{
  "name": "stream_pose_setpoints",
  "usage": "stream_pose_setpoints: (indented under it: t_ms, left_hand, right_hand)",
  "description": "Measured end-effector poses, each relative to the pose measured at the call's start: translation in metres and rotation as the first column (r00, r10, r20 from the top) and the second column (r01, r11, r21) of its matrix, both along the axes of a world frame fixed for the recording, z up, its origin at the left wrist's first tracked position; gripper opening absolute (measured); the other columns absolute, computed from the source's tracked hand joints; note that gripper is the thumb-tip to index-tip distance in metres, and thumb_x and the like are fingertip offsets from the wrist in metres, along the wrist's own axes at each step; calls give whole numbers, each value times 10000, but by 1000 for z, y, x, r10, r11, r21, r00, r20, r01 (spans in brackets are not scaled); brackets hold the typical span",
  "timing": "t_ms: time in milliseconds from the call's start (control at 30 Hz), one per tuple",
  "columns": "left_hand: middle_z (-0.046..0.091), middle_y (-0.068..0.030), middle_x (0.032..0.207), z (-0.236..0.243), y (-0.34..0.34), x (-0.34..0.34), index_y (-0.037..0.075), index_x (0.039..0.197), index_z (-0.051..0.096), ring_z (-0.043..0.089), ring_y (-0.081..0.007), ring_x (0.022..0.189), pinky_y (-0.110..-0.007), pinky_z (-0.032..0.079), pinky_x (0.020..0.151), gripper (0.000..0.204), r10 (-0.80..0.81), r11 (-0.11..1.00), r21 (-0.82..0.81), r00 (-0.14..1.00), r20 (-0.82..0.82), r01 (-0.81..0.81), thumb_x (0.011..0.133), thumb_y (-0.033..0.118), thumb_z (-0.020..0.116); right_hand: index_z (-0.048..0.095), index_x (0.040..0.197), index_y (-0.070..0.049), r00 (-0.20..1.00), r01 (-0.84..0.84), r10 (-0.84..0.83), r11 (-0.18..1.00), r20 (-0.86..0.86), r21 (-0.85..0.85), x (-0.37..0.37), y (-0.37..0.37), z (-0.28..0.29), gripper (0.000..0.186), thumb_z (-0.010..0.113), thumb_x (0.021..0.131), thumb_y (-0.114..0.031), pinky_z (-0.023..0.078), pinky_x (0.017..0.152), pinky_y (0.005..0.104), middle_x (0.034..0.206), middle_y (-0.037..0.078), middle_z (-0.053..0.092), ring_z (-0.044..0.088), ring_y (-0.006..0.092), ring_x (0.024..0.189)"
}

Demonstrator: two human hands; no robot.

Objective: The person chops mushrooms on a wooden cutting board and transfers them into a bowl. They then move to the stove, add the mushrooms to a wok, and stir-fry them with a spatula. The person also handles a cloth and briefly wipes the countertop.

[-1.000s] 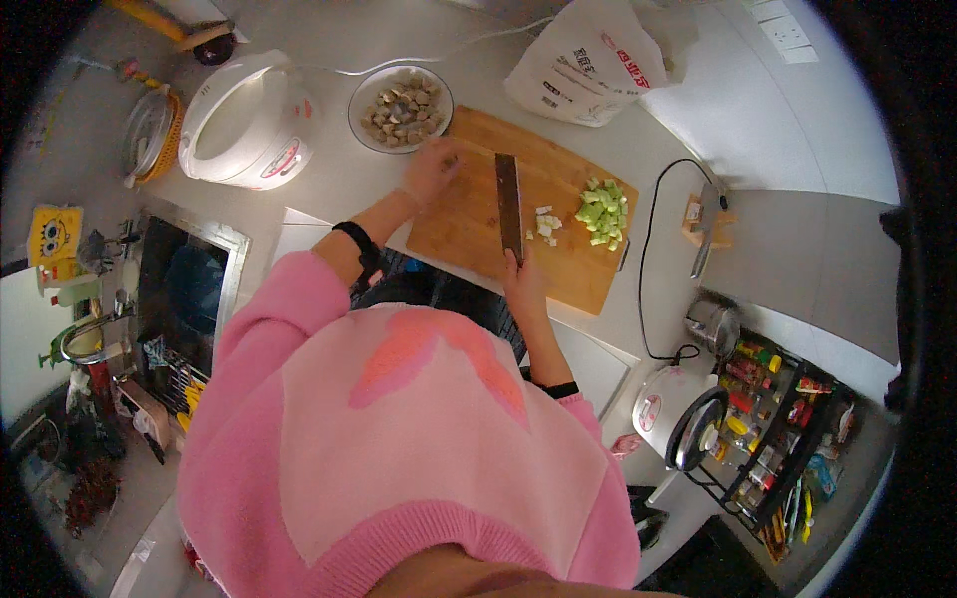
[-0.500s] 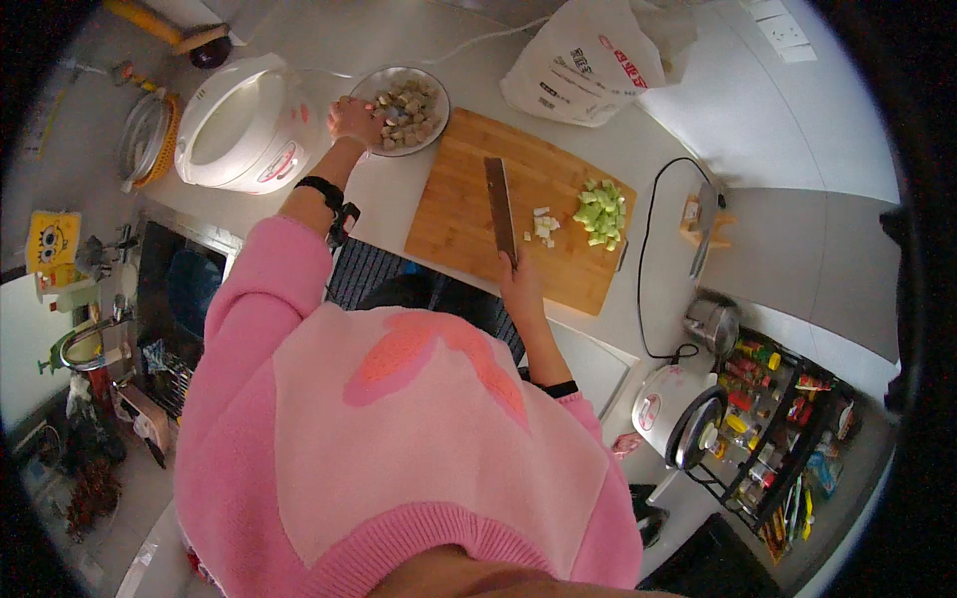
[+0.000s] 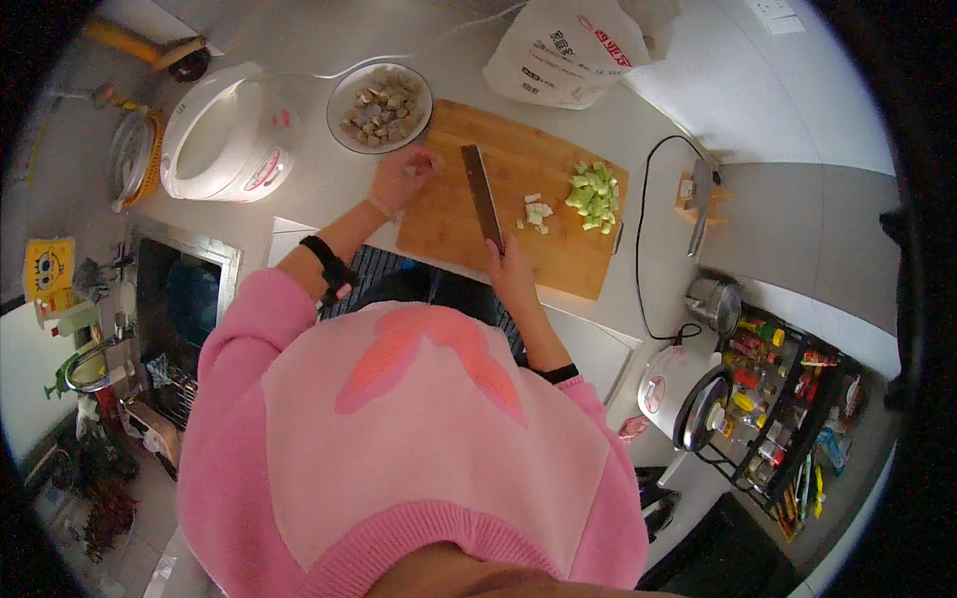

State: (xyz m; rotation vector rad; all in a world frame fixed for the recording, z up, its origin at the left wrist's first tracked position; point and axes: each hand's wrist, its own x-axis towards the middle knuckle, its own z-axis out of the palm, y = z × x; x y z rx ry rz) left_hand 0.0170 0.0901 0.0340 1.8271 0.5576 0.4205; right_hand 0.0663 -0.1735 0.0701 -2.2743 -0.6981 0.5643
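My right hand [image 3: 513,274] grips the handle of a cleaver [image 3: 479,189], whose blade points away from me over the wooden cutting board [image 3: 434,224]. Over the board's left edge is my left hand [image 3: 404,176], its fingers curled in; whatever they may hold is too small to make out. A round plate [image 3: 337,122] of greyish-beige chunks [image 3: 384,108] sits just beyond that hand. Right of the blade lie a few small white cubes [image 3: 536,212], with a heap of pale green diced pieces [image 3: 595,196] beside them near the board's right side.
A white rice-cooker-like pot [image 3: 229,140] stands left of the plate, and a white plastic bag [image 3: 563,55] behind the board. To the right are a black cord [image 3: 648,229], a knife stand [image 3: 698,204], a lidded cooker [image 3: 683,394] and a rack of bottles [image 3: 763,409]. The sink [image 3: 189,289] is at left.
My left hand has come off the plate, moving right and toward me to the board's edge. The right hand still holds the cleaver over the board.
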Motion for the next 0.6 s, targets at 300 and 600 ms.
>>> stream_pose_setpoints:
  t_ms: [300,600]
  left_hand:
    - [638,-97,904,-15,-45,-18,70,956,666,641,-213,778,-318,525,710,231,-19,999,28,995,-94,22,749,100,764]
    - [619,-106,895,-15,-43,-21,74,954,663,629,-245,786,-330,518,718,229,-49,996,77,997,-58,53,742,88,749]
  right_hand:
    - [518,952,37,991,-137,137,985,-2,-107,-5,-7,1,242,546,915,-201,486,657,541,776,295,623,607,480,741]
    - [516,973,20,988,-152,148,974,-40,-165,-11,-12,-10,177,552,902,-138,472,655,542,825,289,624,597,483,781]
